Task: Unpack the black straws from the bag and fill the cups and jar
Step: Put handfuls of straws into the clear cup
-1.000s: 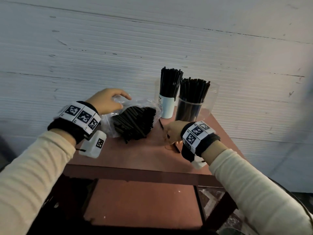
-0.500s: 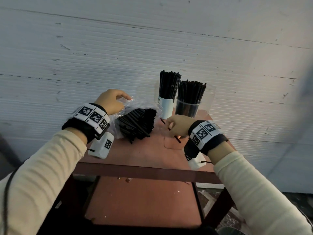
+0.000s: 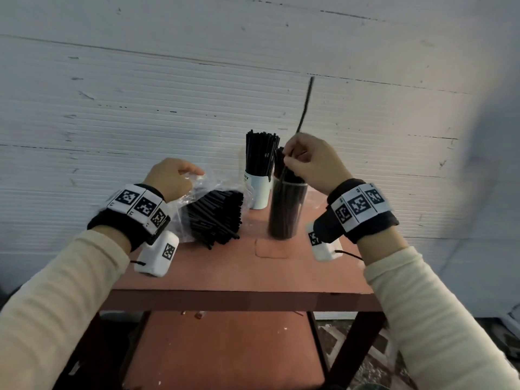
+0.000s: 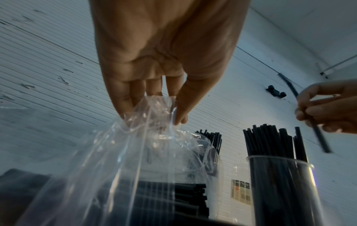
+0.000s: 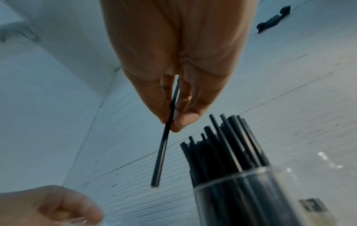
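While pinched: right hand point(image 3: 315, 164) grips one thin black plastic straw point(image 5: 164, 145) mid-length above the clear jar point(image 3: 285, 212).
Left hand point(image 3: 171, 178): pinches crinkly clear bag point(image 4: 135, 152).
Handling: likely light, bendy, slippery.

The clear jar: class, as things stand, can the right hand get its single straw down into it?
Probably yes. The right hand pinches one straw directly over the jar, whose mouth is open, though already crowded with upright straws.
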